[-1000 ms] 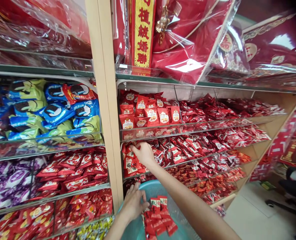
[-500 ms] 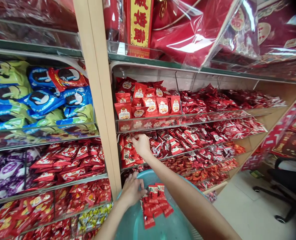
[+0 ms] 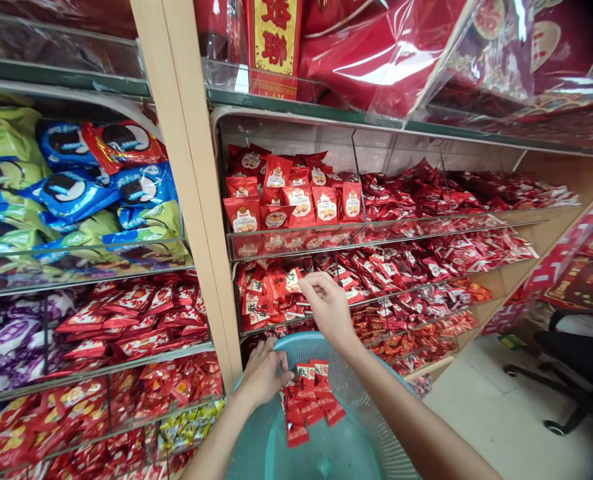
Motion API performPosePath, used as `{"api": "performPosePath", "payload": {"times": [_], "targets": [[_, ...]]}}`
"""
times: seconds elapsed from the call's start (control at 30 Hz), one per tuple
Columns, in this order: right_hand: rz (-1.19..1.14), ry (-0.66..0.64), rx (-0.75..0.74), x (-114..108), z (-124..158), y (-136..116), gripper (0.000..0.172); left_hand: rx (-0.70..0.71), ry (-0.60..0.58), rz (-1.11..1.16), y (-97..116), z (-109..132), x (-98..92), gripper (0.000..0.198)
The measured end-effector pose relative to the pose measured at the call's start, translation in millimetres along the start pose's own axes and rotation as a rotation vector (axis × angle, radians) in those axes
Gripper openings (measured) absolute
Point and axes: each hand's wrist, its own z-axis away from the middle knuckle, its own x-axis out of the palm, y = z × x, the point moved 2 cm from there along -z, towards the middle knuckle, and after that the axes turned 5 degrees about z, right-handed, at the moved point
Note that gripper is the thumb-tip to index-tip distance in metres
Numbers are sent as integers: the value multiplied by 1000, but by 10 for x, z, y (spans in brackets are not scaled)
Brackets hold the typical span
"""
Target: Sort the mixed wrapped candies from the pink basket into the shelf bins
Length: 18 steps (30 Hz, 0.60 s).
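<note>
My left hand (image 3: 265,375) is closed over the left rim of a teal plastic basket (image 3: 321,341), with its thumb inside. Several small red candy packets (image 3: 306,400) with cream labels and black characters lie in a heap in the basket. Above the basket's far rim, my right hand (image 3: 329,307) pinches the end of a similar red packet (image 3: 287,283) between thumb and fingertips. Behind that packet is the shelf bin of matching red packets (image 3: 256,308), which fills the left part of its row.
A clear plastic lip (image 3: 296,241) fronts the shelf of red cookie packets (image 3: 296,203) above. A wooden post (image 3: 191,167) divides the shelves; blue and green packets (image 3: 76,187) lie to its left. A wheeled chair (image 3: 561,373) stands at the right.
My right hand has drawn back from the bin and moved right, bringing a red packet out in its fingertips. The left hand stays on the basket rim. The view has shifted slightly.
</note>
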Motion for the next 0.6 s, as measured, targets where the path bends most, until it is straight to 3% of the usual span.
{"api": "performPosePath", "payload": {"times": [0.13,0.27,0.47,0.6], "targets": [[-25,-206,58,-401,298,50,21,-13,-5,-5,37,14,-36,12],[-35,-485,252,-558,590,346,26,1,11,-24,43,19,-27,10],[-53,-876,449,-308,882,967,34,15,115,12,4,-24,-6,20],[27,-1066,468,-74,884,1237,29,-2,124,19,19,-36,-25,16]]}}
